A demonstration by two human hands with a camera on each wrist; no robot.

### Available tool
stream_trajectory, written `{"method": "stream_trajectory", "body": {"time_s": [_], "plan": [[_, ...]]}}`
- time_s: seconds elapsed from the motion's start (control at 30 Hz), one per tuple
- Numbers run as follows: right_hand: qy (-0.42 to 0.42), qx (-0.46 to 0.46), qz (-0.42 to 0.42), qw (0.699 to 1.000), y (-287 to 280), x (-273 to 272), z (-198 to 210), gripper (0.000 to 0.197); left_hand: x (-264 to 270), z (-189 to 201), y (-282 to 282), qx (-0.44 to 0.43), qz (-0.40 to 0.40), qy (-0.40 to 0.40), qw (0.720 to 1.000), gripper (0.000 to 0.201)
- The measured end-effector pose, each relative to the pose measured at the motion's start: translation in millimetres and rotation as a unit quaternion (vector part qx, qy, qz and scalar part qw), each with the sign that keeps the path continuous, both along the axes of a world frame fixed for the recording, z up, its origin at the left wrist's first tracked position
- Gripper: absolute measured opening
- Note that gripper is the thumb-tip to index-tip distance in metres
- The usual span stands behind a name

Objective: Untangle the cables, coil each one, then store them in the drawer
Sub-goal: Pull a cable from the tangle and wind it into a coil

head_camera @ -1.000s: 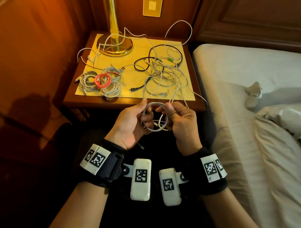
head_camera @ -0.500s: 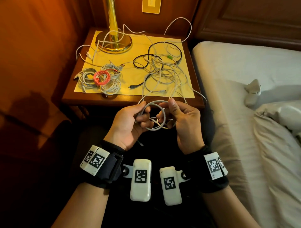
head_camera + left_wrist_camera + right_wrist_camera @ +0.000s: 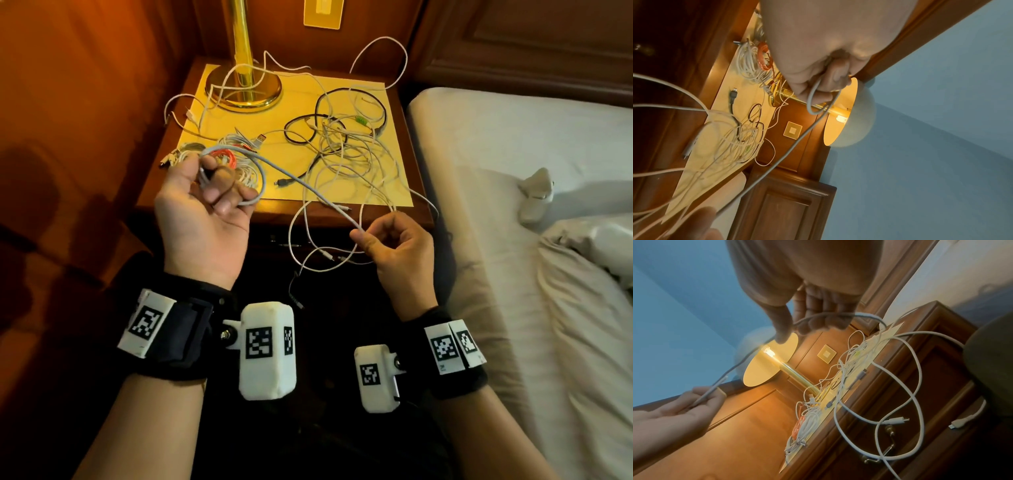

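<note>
while a grey cable (image 3: 298,180) is stretched between them in the middle of the head view, two hands are seen nearest the camera: the left hand (image 3: 202,205), left of centre, is curled round a small loop of that cable, and the right hand (image 3: 394,240), right of centre, pinches its run between thumb and forefinger. the cable is judged light, limp and smooth, so it may slide through a loose pinch and spring out of its coil; a firm hold on the gathered loop is called for, with the free run fed in a little at a time, and the plug ends should not be tugged. beyond the hands, on the yellow-topped surface (image 3: 394,99), a finished bundle with an orange coil (image 3: 227,157) lies at centre left, and a tangle of white and black cables (image 3: 346,150) lies at centre right, some strands hanging over the front edge. farthest off, at the upper middle, a brass lamp base (image 3: 245,90) stands. the drawer cannot be seen open.
</note>
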State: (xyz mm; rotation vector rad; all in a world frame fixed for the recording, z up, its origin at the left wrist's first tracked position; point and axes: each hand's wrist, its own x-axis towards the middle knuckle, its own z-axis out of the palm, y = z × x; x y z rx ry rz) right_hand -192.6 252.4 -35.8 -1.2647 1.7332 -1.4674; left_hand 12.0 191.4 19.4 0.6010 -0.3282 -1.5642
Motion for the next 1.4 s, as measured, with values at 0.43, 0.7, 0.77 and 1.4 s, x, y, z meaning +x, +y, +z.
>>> {"method": "stream_trajectory", "body": {"time_s": [0.43, 0.7, 0.77, 1.4], "plan": [[-0.025, 0.108, 0.278, 0.954, 7.9, 29.3, 36.2, 0.019, -27.5, -17.0, 12.1, -0.094, -0.037, -0.343, 0.934, 0.028], [-0.094, 0.068, 0.29, 0.95, 2.0, 26.0, 46.4, 0.014, -34.9, -19.2, 20.8, -0.172, -0.104, -0.387, 0.9, 0.026], [-0.102, 0.068, 0.293, 0.948, 2.9, 24.9, 46.7, 0.015, -34.8, -20.1, 20.5, -0.198, -0.111, -0.406, 0.885, 0.026], [-0.174, 0.119, 0.23, 0.95, 12.6, 19.9, 42.6, 0.019, -35.8, -28.4, 19.4, -0.34, -0.12, -0.448, 0.818, 0.024]]}}
